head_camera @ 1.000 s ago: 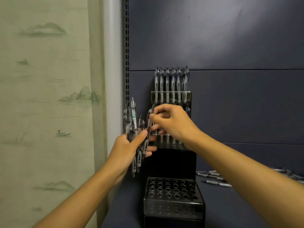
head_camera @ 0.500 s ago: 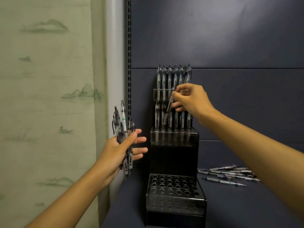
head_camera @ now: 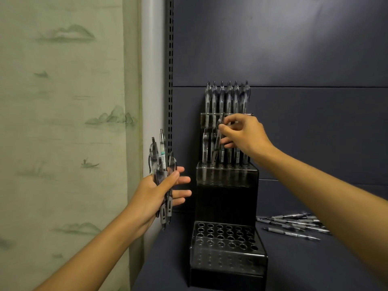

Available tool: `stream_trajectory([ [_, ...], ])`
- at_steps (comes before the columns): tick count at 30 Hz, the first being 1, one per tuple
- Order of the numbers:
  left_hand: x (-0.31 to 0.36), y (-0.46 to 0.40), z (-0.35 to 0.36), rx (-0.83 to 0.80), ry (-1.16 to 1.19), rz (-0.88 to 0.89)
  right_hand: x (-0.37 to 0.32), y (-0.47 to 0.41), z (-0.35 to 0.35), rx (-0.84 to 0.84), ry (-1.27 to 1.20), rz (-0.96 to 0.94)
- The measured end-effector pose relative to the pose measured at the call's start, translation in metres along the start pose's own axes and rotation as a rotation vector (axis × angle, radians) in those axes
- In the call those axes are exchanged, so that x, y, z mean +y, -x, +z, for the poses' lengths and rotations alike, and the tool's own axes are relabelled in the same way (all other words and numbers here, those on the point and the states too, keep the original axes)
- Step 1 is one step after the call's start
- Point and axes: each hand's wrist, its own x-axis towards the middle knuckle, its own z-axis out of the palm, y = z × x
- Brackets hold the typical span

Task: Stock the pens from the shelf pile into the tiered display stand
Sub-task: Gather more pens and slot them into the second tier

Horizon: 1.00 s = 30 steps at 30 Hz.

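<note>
Right hand (head_camera: 244, 135) lowered, pinching pen (head_camera: 218, 141) (tilted) over middle tier, left hand (head_camera: 159, 190) gripping bundle (head_camera: 160, 164)

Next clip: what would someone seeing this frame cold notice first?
Probably the black tiered display stand at centre, its top and middle tiers holding upright pens while the bottom tier's holes sit empty. The right hand pinches one clear-barrelled pen, tilted, at the middle tier. Left of the stand, the left hand grips a bundle of grey-gripped pens; more loose pens lie on the dark shelf at right.

Head-worn camera looks forward and slightly down, close to the display stand (head_camera: 227, 185).
</note>
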Motion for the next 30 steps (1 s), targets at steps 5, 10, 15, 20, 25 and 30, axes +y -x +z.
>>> stream_trajectory([
  [5, -0.001, 0.001, 0.003, -0.030, 0.017, 0.000, 0.003, 0.002, 0.009, -0.066, 0.070, 0.004],
  [10, -0.003, 0.001, 0.012, -0.060, 0.017, 0.003, 0.005, 0.002, 0.010, -0.065, 0.116, 0.004],
  [15, 0.000, 0.000, 0.016, -0.071, 0.022, 0.008, 0.003, 0.000, 0.011, -0.088, 0.169, 0.011],
  [20, -0.001, 0.001, 0.018, -0.074, 0.011, 0.003, 0.000, -0.007, 0.011, -0.174, 0.285, 0.061],
  [25, -0.002, 0.001, 0.019, -0.062, 0.004, -0.006, 0.005, -0.003, 0.014, -0.170, 0.334, 0.042],
  [30, -0.003, 0.002, 0.017, -0.057, 0.008, -0.019, 0.006, 0.004, 0.007, -0.213, 0.387, 0.016],
])
